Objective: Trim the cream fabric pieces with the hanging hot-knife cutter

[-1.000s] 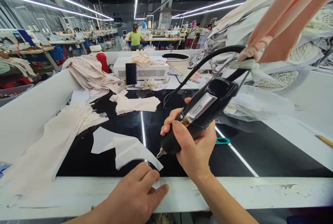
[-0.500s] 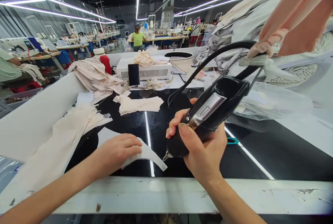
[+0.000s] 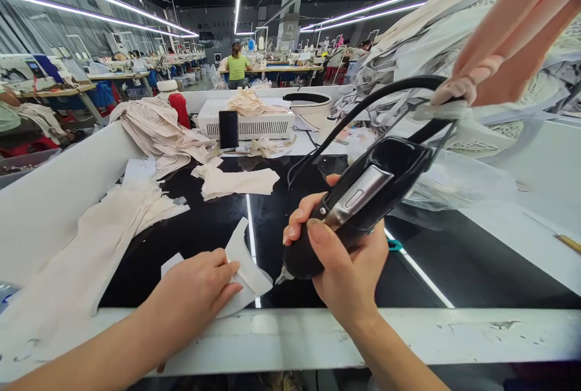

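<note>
Black tool [image 3: 358, 200], right fingers [image 3: 302, 214] wrapped around

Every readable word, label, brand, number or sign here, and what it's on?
No words or numbers legible.
Wall lettering: too small and blurred.
Pillar sign: triangle symbol; any wording too small.
Black tool in the right hand: no readable marking.

One left hand [image 3: 195, 291], one right hand [image 3: 349, 270], one black handheld tool [image 3: 358, 197], at least one white cloth piece [image 3: 247, 270], one phone [image 3: 229, 129], one vented white box [image 3: 256, 130], one round tub [image 3: 313, 114], one teal loop [image 3: 394, 246], one yellow handle [image 3: 569, 242], one person in a bright green top [image 3: 236, 66]
</note>
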